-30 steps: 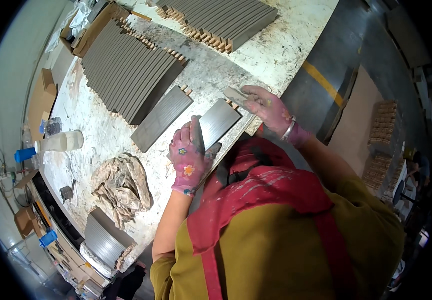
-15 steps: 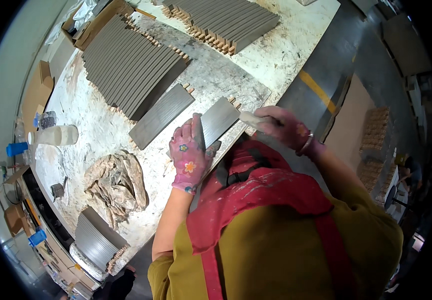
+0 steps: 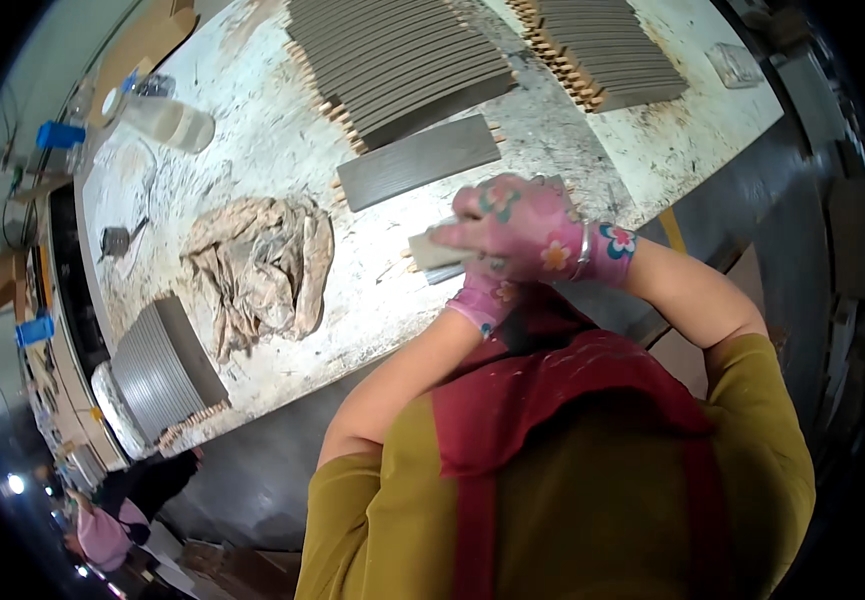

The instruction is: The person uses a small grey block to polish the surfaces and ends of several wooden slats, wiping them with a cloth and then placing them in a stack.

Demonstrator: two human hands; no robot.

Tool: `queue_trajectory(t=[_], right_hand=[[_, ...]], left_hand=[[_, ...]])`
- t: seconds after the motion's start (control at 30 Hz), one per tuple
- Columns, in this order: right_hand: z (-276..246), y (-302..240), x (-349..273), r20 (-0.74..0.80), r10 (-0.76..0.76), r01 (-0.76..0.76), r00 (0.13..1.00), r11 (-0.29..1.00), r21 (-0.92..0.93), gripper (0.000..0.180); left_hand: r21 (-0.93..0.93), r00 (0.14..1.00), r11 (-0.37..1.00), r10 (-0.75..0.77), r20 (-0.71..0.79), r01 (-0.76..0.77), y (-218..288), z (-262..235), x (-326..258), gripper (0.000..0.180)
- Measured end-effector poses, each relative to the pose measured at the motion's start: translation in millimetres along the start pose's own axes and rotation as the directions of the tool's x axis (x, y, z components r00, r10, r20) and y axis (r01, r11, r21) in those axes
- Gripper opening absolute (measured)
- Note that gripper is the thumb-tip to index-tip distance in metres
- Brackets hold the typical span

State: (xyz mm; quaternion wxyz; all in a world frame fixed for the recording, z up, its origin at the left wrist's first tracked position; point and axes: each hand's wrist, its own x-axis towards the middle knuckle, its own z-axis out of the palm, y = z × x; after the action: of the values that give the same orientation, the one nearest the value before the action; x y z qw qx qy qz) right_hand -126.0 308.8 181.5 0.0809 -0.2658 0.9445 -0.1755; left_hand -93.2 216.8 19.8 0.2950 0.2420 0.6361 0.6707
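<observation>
Broadly, the white, stained counter (image 3: 377,315) fills the upper view, its far edge cut off while its front edge runs beneath the person's forearms. Toward that far side, a large row of grey boards (image 3: 402,65) with wooden pegs is cropped by the rim, as is a smaller peg-ended row (image 3: 612,55) nearer the right edge. A crumpled, stained cloth (image 3: 262,270) lies left of the hands, with bare counter between, reaching to the front edge. At the near left corner sits a short stack of ribbed boards (image 3: 167,365). One loose board (image 3: 419,162) lies just beyond the hands; another, the covered board (image 3: 442,273), lies under them near the front edge, mostly hidden. The right hand (image 3: 527,230), slightly blurred, has its fingers closed on a pale block (image 3: 430,250) over that board's left end. The left hand (image 3: 492,292) is largely behind it; its fingers' state cannot be told.
</observation>
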Motion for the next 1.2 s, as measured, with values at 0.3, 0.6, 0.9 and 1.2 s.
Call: queue_trajectory(t=[0.3, 0.6, 0.9, 1.2], right_hand=[[10.2, 18.8, 39.3, 0.232, -0.174, 0.194, 0.957, 0.979, -0.067, 0.04], [36.4, 11.9, 24.8, -0.235, 0.085, -0.079, 0.968, 0.996, 0.034, 0.044], [19.0, 23.3, -13.6, -0.134, 0.262, -0.268, 0.956, 0.963, -0.036, 0.035], [-31.3, 94.8, -113.0, -0.272, 0.694, -0.712, 0.666, 0.701, 0.045, 0.037]], left_hand=[[0.427, 0.989, 0.893, 0.113, 0.095, -0.143, 49.8, -5.6, 3.4, 0.042], [0.636, 0.927, 0.698, 0.366, 0.077, -0.329, 44.5, -26.1, -19.6, 0.035], [0.682, 0.986, 0.711, 0.11, 0.129, -0.168, 52.5, -31.8, -26.6, 0.039], [0.7, 0.916, 0.654, 0.4, 0.0, -0.286, 115.5, -83.1, -33.9, 0.046]])
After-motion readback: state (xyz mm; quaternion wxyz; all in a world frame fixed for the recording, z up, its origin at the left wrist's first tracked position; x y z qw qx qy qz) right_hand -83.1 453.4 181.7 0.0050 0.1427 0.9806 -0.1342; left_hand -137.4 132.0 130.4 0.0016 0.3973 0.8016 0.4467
